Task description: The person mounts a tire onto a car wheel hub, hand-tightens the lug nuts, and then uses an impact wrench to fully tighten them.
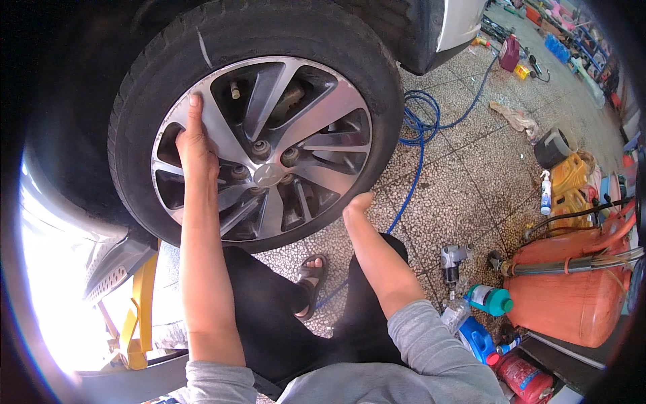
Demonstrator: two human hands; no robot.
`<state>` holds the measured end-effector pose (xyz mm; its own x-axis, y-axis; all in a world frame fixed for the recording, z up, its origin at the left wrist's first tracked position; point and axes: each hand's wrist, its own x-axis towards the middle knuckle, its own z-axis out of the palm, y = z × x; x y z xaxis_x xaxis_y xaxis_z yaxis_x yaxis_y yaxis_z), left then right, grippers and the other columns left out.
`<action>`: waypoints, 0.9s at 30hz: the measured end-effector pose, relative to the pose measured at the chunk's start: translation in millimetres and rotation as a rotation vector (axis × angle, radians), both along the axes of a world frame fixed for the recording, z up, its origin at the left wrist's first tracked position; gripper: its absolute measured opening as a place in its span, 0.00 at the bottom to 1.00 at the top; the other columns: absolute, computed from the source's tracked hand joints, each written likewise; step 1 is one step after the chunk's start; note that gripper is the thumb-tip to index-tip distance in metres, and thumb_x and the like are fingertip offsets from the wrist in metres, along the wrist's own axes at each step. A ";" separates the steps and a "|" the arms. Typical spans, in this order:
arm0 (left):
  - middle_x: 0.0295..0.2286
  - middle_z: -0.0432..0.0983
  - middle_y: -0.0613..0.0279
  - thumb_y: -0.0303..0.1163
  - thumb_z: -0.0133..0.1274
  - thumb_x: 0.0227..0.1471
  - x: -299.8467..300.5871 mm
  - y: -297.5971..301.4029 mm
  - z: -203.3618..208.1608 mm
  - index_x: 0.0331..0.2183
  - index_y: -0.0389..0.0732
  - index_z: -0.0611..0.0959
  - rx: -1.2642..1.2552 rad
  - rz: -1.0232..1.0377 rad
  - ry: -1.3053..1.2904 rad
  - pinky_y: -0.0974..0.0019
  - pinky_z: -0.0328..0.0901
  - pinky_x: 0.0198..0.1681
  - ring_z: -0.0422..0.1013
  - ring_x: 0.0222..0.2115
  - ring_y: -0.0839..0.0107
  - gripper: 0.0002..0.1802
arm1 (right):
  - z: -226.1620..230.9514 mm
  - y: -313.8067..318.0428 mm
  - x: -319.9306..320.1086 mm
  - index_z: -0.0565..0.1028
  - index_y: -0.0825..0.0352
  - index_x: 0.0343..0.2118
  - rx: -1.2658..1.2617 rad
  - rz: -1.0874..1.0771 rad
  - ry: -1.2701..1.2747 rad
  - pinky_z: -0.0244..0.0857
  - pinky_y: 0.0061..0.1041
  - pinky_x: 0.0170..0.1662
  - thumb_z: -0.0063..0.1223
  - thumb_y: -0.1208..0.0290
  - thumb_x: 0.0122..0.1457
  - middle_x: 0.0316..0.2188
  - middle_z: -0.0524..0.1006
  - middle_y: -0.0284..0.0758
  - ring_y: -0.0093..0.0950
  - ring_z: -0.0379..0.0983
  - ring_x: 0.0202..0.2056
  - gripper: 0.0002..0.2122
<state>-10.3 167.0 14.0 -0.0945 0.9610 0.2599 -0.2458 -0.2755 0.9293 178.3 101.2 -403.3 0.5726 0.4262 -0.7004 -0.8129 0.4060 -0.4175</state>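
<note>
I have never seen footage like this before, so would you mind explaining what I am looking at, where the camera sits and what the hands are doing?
This is one picture from a wide fisheye camera worn on a person's head, looking down, so straight edges bend near the rim. The two bare forearms rising from the lower edge are the person's own. The left hand lies flat on a spoke of a silver alloy wheel, which is on a car. The right hand presses the tyre at its lower right edge. Neither hand holds a tool. On the speckled floor lie a blue hose, an impact wrench, bottles and an orange tank. A yellow jack stands at lower left.
</note>
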 end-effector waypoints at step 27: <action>0.48 0.74 0.52 0.48 0.62 0.57 -31.2 -33.2 6.5 0.54 0.26 0.73 -0.105 0.060 0.592 0.66 0.63 0.54 0.70 0.48 0.66 0.37 | 9.5 57.1 -11.2 0.73 0.69 0.51 0.359 -0.037 0.048 0.67 0.34 0.55 0.31 0.48 0.69 0.51 0.75 0.37 0.37 0.73 0.50 0.27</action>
